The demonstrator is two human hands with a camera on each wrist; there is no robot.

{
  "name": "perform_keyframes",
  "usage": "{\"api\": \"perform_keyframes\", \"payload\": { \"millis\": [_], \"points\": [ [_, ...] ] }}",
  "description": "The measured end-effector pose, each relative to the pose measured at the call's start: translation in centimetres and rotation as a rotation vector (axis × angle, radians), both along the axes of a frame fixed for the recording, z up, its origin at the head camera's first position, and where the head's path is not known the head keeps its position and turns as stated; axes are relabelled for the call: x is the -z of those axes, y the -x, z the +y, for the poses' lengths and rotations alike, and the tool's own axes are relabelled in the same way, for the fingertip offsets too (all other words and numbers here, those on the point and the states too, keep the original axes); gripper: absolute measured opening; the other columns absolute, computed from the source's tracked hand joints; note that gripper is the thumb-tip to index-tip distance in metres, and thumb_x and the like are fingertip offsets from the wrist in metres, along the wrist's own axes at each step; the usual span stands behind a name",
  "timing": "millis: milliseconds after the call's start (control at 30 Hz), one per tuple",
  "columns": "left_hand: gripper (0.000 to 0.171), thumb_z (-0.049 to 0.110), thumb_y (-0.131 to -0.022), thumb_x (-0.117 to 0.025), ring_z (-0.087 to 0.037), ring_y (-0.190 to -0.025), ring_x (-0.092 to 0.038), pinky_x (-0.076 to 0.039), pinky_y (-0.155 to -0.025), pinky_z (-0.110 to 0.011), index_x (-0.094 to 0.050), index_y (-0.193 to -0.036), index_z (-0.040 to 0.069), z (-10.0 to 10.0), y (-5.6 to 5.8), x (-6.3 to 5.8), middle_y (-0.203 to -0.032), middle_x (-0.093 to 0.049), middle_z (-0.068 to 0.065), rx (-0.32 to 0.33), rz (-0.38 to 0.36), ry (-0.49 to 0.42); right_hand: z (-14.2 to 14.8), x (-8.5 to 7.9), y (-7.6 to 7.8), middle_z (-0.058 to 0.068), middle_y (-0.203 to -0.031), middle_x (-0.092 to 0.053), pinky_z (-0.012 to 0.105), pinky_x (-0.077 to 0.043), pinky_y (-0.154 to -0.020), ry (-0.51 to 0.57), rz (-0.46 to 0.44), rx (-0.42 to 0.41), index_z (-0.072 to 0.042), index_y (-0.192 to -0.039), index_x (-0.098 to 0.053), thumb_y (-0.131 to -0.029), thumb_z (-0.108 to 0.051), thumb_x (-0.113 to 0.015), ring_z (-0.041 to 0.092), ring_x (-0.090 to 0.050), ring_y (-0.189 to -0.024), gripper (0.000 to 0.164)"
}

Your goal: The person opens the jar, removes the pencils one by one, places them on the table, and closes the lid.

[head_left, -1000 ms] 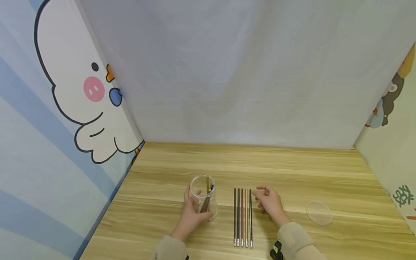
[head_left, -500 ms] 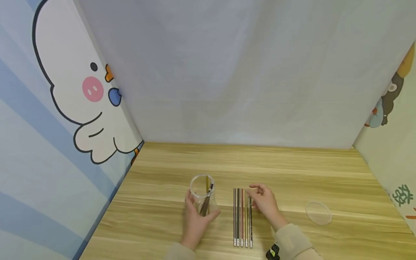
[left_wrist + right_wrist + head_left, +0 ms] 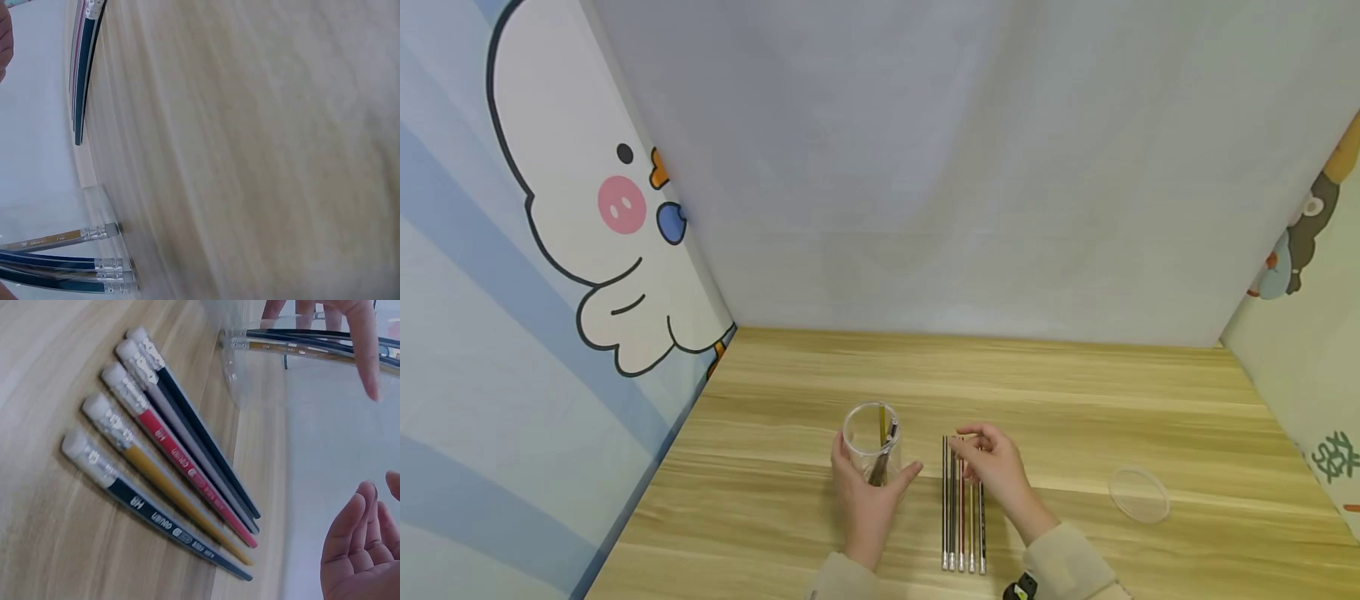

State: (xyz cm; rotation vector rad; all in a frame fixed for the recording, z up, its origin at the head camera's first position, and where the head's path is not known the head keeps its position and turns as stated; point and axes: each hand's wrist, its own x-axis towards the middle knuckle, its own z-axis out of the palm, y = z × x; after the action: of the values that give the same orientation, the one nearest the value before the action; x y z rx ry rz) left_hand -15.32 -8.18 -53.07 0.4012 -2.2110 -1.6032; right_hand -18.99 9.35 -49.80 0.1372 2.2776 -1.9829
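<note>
A clear jar (image 3: 871, 450) stands on the table with several pencils (image 3: 281, 347) in it, seen through its wall. My left hand (image 3: 868, 504) rests around the jar's left and near sides; its thumb sticks out straight, apart from the jar. Several pencils lie side by side to the right, white eraser ends nearest me: black, grey, a red pencil (image 3: 169, 447), a yellow pencil (image 3: 162, 481) and a dark pencil (image 3: 150, 512). Above their far ends hovers my right hand (image 3: 996, 471), fingers loosely bent, holding nothing that shows.
A round clear lid (image 3: 1139, 495) lies on the wooden table (image 3: 1075, 392) to the right. A pale curtain (image 3: 925, 167) closes off the back, and printed panels stand at the left and right.
My right hand has moved left, from beside the row of pencils to over their far ends. My left hand has swung to the jar's near side, and its thumb has spread away.
</note>
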Motion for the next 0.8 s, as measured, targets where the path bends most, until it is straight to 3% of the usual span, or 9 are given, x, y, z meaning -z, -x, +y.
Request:
{"api": "perform_keyframes", "payload": {
  "millis": [300,533,800],
  "points": [
    [0.099,0.022,-0.069,-0.090,-0.043,-0.137,-0.041,-0.031,-0.113,-0.067,-0.028,-0.144,0.003,-0.3,0.3,0.4,-0.148,-0.046,-0.017,0.088,0.052,-0.079,-1.0,-1.4,-0.7,0.001,-0.077,-0.063,0.021,-0.050,-0.051,0.048,0.027,-0.021,0.004,-0.117,-0.061,-0.092,-0.014,-0.069,0.008,-0.054,-0.054,0.032],
    [0.088,0.021,-0.071,-0.088,-0.037,-0.128,-0.052,-0.041,-0.106,-0.064,-0.034,-0.140,0.014,-1.6,0.4,0.2,-0.141,-0.053,-0.011,0.175,-0.021,-0.013,-2.0,-3.1,-1.2,0.003,-0.081,-0.065,0.020,-0.051,-0.054,0.078,0.034,-0.067,0.006,-0.114,-0.064,-0.091,-0.012,-0.069,0.008,-0.054,-0.056,0.029],
    [0.085,0.026,-0.073,-0.087,-0.040,-0.132,-0.050,-0.037,-0.109,-0.067,-0.034,-0.140,0.018,-3.4,0.6,0.0,-0.141,-0.052,-0.011,0.320,-0.040,0.030,-2.6,-4.6,-1.5,0.006,-0.087,-0.068,0.020,-0.053,-0.056,0.073,0.066,-0.111,0.006,-0.110,-0.066,-0.091,-0.013,-0.070,0.010,-0.059,-0.062,0.028]
  ]
}}
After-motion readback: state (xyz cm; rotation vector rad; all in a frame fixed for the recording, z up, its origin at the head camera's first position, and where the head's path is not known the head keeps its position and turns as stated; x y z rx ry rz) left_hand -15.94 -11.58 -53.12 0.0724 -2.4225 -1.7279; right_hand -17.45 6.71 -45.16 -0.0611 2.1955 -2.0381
